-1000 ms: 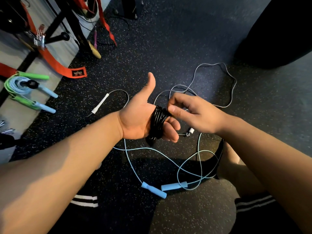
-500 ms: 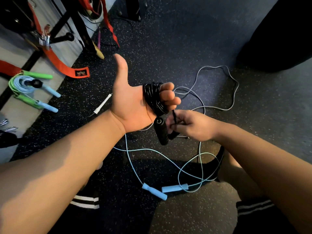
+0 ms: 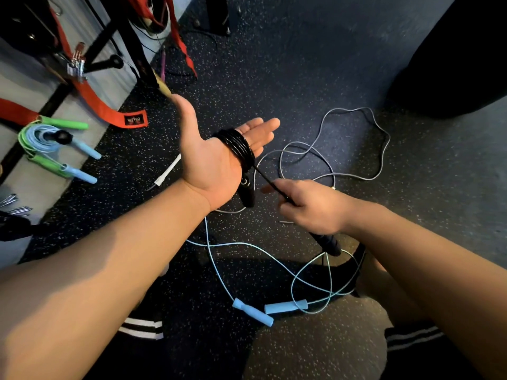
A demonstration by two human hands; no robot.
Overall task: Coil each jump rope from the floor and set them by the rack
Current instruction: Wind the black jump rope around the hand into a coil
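From the head camera, the left hand (image 3: 216, 163) is flat and open with the black rope (image 3: 238, 148) wound in loops around its fingers, one black handle (image 3: 247, 192) hangs just under the palm, and the right hand (image 3: 310, 205) is closed around the other black handle (image 3: 327, 242), pulling the last bit of rope tight. I think this rope is almost coiled, but the light blue rope (image 3: 274, 272) below both hands and the grey rope (image 3: 354, 144) beyond the right hand lie loose on the floor (image 3: 301, 64), while a green and blue bundle (image 3: 46, 144) already sits far left of the left hand by the rack (image 3: 118, 50). The red strap (image 3: 109, 111) near it has a black label (image 3: 134, 119), but the writing is too small to read.
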